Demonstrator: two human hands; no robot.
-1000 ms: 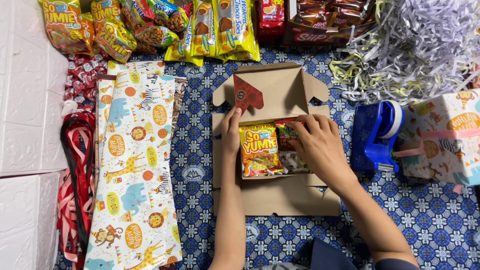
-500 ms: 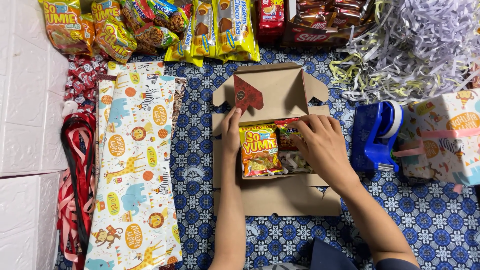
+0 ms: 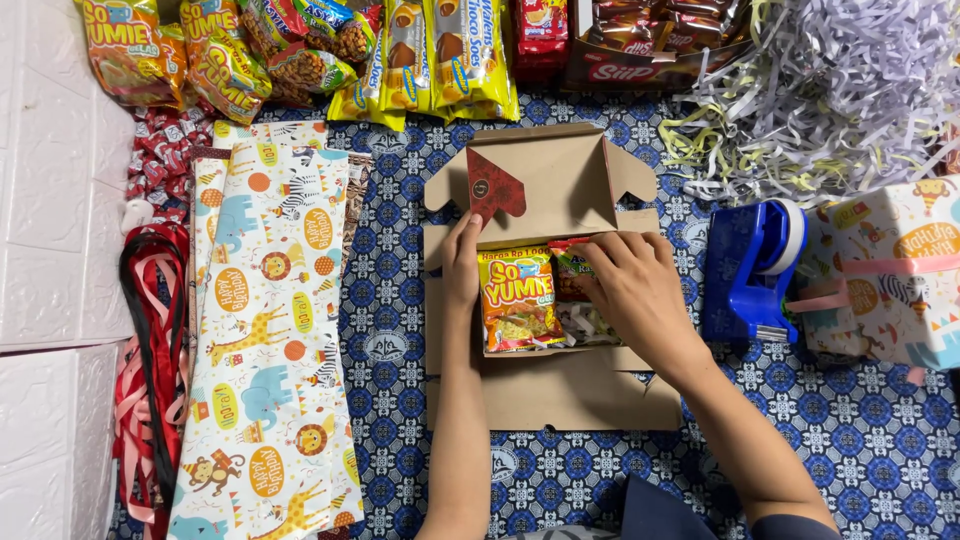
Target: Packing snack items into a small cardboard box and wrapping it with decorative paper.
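Note:
An open brown cardboard box (image 3: 545,385) lies on a blue patterned cloth, its flaps spread flat. Inside it sit an orange and yellow snack packet (image 3: 515,300) on the left and a green and red snack packet (image 3: 572,278) on the right, over shredded paper. My left hand (image 3: 461,265) rests on the box's left wall beside the orange packet. My right hand (image 3: 630,285) lies over the right half of the box, its fingers pressed on the green and red packet. A dark red card (image 3: 495,186) leans on the raised back flap.
Animal-print gift wrap (image 3: 268,330) and red ribbons (image 3: 150,330) lie left. More snack packets (image 3: 300,55) line the far edge. Shredded paper (image 3: 830,90) is heaped at far right, with a blue tape dispenser (image 3: 755,270) and a wrapped gift box (image 3: 895,275) below it.
My right hand has shifted slightly on the green and red packet, pushing it a little deeper into the box. My left hand has stayed put.

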